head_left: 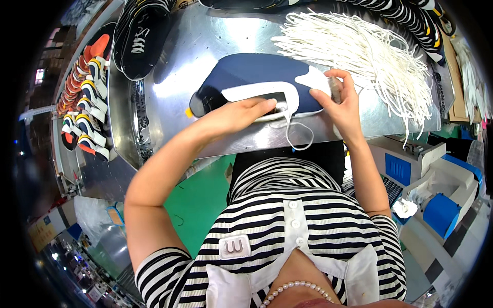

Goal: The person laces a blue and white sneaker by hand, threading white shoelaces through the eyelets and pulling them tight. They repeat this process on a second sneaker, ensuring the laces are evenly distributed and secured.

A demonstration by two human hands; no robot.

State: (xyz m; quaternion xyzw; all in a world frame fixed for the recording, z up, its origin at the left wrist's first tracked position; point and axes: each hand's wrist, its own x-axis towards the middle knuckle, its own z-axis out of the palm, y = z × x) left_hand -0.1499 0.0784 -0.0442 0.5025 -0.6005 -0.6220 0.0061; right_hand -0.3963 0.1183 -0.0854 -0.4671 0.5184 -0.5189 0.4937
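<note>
A navy shoe upper (pixel 246 69) with white trim lies on its side on the metal table, its toe to the right. My left hand (pixel 233 115) is closed on it at the lacing opening, thumb on top and other fingers partly hidden inside. A white shoelace (pixel 311 134) comes out beside that opening and loops over the table's near edge. My right hand (pixel 345 105) grips the toe end, with thumb and index finger at the white toe piece. Something greyish (pixel 335 90) shows among its fingers; I cannot make out what it is.
A big bundle of white shoelaces (pixel 354 51) covers the table's back right. Black shoe uppers (pixel 141 41) stand at the back left, and more (pixel 411 25) line the far right. Stacked coloured uppers (pixel 92 102) are left of the table (pixel 226 149). A grey-blue machine (pixel 436 179) stands at right.
</note>
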